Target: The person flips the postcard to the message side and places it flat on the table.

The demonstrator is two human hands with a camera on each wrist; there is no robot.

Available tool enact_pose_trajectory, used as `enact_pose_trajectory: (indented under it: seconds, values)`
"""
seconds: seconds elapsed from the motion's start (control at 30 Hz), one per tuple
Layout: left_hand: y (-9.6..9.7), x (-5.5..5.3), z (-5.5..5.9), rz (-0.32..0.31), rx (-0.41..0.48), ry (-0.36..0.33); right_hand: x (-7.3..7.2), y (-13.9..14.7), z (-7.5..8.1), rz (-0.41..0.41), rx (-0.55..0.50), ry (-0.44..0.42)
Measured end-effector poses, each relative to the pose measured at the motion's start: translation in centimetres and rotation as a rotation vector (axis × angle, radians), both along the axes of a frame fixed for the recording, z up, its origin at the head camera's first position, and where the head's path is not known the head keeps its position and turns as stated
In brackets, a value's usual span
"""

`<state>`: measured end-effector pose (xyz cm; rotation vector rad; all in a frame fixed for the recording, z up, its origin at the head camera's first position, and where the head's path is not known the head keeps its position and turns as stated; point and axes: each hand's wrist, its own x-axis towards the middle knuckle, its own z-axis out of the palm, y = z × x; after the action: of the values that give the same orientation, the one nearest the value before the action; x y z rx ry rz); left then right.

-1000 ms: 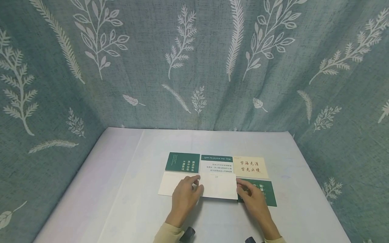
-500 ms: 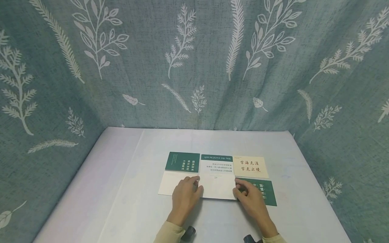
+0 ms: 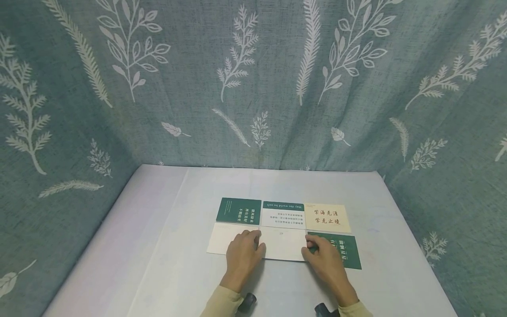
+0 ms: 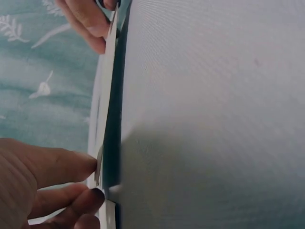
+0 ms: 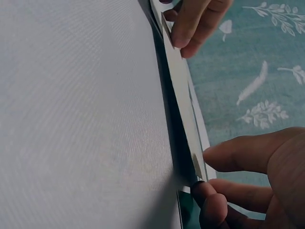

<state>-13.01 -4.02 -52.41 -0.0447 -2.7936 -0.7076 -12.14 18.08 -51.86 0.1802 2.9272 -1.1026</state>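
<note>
A plain white card (image 3: pixel 283 245) lies in the front row's middle, between my two hands. My left hand (image 3: pixel 243 254) pinches its left edge; my right hand (image 3: pixel 326 259) pinches its right edge. Seen edge-on in the left wrist view, the card (image 4: pixel 108 90) is slightly off the table, with a dark green strip under it. The right wrist view shows the thumb and fingers of my right hand (image 5: pixel 243 171) at the card's near end. A second white card (image 3: pixel 223 237) is partly behind my left hand. My right hand partly covers a green card (image 3: pixel 350 253).
The back row holds a green card (image 3: pixel 239 211), a white card with a green band (image 3: pixel 283 216) and a cream card (image 3: pixel 327 218). All rest on a white-covered table (image 3: pixel 170 264). A leaf-patterned curtain (image 3: pixel 190 88) surrounds its back and sides.
The white card has come down and toward me, its back edge now uncovering more of the printed banded card. My right hand has shifted slightly left; both hands keep their hold.
</note>
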Motion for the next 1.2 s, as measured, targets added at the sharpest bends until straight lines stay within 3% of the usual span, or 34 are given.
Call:
enact_pose_trajectory:
  seconds: [0.57, 1.2]
  values:
    - [0.34, -0.25, -0.32, 0.003, -0.046, 0.065, -0.05, -0.42, 0.7, 0.002, 0.119, 0.023]
    - [0.55, -0.12, -0.42, 0.008, -0.073, 0.076, -0.04, -0.1, 0.53, 0.007, 0.119, 0.027]
